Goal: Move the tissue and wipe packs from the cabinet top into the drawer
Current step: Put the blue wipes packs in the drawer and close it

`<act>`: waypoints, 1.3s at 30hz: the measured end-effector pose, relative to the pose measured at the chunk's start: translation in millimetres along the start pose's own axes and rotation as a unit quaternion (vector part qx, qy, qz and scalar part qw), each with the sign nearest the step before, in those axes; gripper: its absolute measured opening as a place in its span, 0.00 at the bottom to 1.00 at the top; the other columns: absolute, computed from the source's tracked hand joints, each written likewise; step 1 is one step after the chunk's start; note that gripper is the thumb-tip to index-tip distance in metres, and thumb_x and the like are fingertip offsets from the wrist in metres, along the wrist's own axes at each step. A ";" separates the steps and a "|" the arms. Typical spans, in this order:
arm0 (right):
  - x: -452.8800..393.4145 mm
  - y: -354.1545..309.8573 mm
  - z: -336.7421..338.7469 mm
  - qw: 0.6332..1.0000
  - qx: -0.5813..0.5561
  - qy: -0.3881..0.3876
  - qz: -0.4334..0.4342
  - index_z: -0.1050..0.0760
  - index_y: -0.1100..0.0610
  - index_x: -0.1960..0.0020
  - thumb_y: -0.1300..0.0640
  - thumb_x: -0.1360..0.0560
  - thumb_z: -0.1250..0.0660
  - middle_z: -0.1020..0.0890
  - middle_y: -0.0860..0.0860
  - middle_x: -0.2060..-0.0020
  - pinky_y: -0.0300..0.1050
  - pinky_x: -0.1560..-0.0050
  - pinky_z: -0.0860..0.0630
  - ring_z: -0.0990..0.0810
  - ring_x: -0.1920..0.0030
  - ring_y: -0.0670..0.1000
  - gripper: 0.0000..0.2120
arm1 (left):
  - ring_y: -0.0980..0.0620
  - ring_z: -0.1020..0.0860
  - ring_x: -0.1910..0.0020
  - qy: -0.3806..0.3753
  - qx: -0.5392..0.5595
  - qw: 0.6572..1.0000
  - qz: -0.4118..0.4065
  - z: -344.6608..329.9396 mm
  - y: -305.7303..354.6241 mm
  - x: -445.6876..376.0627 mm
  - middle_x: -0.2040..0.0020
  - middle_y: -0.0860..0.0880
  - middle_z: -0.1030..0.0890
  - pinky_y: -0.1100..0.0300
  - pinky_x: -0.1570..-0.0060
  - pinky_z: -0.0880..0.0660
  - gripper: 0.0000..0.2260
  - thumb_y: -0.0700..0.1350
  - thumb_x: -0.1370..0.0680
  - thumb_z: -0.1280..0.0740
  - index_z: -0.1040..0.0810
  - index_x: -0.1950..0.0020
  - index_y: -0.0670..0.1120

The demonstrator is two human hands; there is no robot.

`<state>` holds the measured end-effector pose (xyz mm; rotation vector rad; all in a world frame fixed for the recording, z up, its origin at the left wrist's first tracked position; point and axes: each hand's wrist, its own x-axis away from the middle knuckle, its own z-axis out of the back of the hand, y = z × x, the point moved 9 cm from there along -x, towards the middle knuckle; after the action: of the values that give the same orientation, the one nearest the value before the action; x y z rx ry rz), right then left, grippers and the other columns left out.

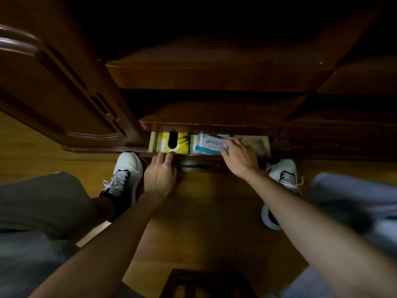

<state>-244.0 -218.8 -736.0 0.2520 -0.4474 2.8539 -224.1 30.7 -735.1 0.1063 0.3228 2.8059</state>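
We count one drawer (153,141) pulled open at the foot of the dark wooden cabinet (214,76), and in it two packs: one yellow tissue box (182,141) with a dark oval slot on the left side, and one white and teal wipe pack (209,145) just beside it to the right. We see two hands, the left hand (160,172) and the right hand (240,157), and one ring (168,158) on a finger of the left. We count two white and black shoes, one left shoe (126,173) and one right shoe (283,175), on the one wooden floor (204,222). One open cabinet door (53,87) stands at the left.
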 end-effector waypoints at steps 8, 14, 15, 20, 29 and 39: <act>-20.9 -37.8 -62.7 0.966 -0.032 -0.255 0.010 0.44 0.50 0.21 0.42 0.17 0.58 0.44 0.50 0.20 0.60 0.25 0.49 0.45 0.22 0.56 0.27 | 0.44 0.25 0.41 -0.029 0.022 0.999 0.000 -1.1 -0.7 -0.7 0.41 0.44 0.23 0.50 0.51 0.22 0.27 0.44 0.24 0.33 0.33 0.25 0.47; -14.3 -56.0 -34.2 0.993 0.004 -0.087 0.080 0.21 0.48 0.41 0.43 0.18 0.52 0.19 0.49 0.42 0.50 0.44 0.34 0.23 0.44 0.53 0.22 | 0.45 0.25 0.41 -0.033 0.039 0.999 -0.008 -8.9 -4.5 5.4 0.41 0.45 0.24 0.51 0.50 0.23 0.29 0.46 0.24 0.33 0.37 0.23 0.47; -10.1 -51.3 -23.3 0.997 -0.012 -0.021 0.068 0.22 0.48 0.40 0.44 0.18 0.49 0.19 0.48 0.42 0.50 0.43 0.31 0.23 0.42 0.52 0.19 | 0.45 0.25 0.42 -0.033 0.046 0.998 -0.010 -10.5 -4.4 7.9 0.40 0.45 0.24 0.53 0.52 0.23 0.31 0.46 0.24 0.32 0.39 0.22 0.47; 52.3 8.6 -9.4 0.987 -0.065 0.135 -0.051 0.27 0.49 0.56 0.46 0.20 0.41 0.25 0.44 0.72 0.39 0.69 0.31 0.25 0.73 0.45 0.10 | 0.46 0.19 0.53 -0.030 0.134 0.990 0.030 -21.0 -2.9 25.2 0.44 0.45 0.24 0.68 0.65 0.32 0.25 0.43 0.24 0.30 0.38 0.33 0.45; 45.5 52.9 -20.9 0.989 -0.030 0.060 -0.130 0.22 0.56 0.54 0.43 0.17 0.44 0.16 0.56 0.58 0.51 0.53 0.25 0.21 0.49 0.59 0.21 | 0.49 0.26 0.40 -0.050 0.135 0.988 0.059 -24.7 -0.8 3.0 0.39 0.48 0.26 0.60 0.50 0.30 0.21 0.47 0.22 0.32 0.32 0.32 0.46; -23.9 66.8 -35.7 0.986 -0.082 0.026 -0.139 0.25 0.54 0.40 0.45 0.19 0.40 0.22 0.55 0.41 0.53 0.39 0.30 0.29 0.38 0.58 0.15 | 0.44 0.34 0.29 -0.148 0.161 0.975 0.042 -39.8 3.9 -57.9 0.24 0.47 0.44 0.47 0.34 0.28 0.35 0.50 0.22 0.32 0.46 0.21 0.43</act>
<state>-243.4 -274.1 -793.0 0.1933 -0.5847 2.5288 -174.7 0.5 -775.0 0.6155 0.7090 2.7399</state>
